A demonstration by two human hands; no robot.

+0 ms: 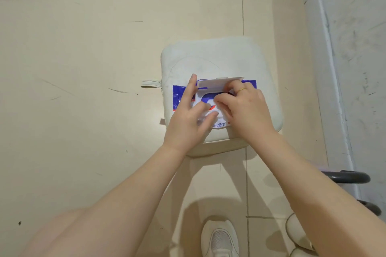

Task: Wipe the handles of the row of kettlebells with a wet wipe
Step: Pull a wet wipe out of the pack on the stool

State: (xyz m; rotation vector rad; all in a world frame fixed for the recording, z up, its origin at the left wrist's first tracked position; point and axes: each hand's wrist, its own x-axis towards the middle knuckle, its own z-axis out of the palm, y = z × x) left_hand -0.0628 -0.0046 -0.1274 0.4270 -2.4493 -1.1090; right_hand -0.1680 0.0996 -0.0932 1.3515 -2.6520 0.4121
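A blue and white wet wipe pack [179, 98] lies on a cream cushioned stool [217, 58], its white lid flap [219, 82] standing open. My left hand [190, 119] presses flat on the pack's left half, fingers spread. My right hand [244, 108], with a gold ring, pinches at the pack's opening where a bit of white wipe [211, 102] shows. Two dark grey kettlebell handles [351, 177] poke in at the right edge, behind my right forearm; the kettlebell bodies are hidden.
Beige tiled floor [83, 89] spreads to the left and behind the stool. A pale wall and skirting [342, 69] run along the right. My white shoes [221, 240] stand below the stool, near the bottom edge.
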